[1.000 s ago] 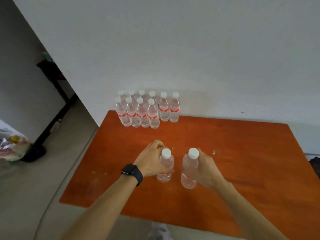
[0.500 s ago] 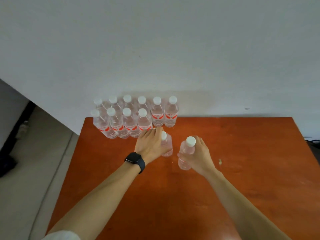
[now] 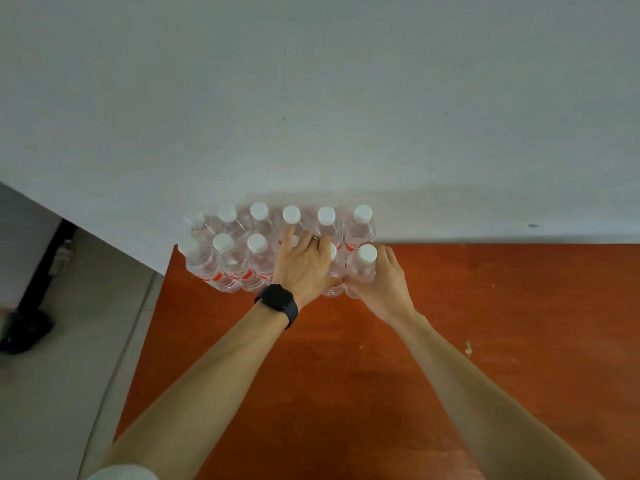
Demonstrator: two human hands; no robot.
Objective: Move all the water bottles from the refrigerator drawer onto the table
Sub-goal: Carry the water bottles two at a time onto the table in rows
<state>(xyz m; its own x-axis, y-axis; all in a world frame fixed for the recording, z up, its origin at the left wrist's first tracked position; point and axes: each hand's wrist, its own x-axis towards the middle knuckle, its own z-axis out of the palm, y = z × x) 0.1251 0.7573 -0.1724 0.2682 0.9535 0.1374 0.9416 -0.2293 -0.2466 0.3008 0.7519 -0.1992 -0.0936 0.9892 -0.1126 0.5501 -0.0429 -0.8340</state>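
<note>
looking down at two bare forearms reaching out over an orange-brown table, with a bit of pale sleeve at the bottom edge. a black watch sits on the left wrist. the left hand is wrapped round the left bottle, fingers curled over its far side, so only a sliver of white cap and the base peek out. the right hand grips the right bottle from the right, fingers curled round the body, white cap fully in view. both bottles stand upright on the table near its far edge, side by side and pretty much touching, at the right end of the front row. the other water bottles are packed tight in two rows just left and behind, clear with white caps and red labels, back row against the grey-white wall. pale floor off to the left.
</note>
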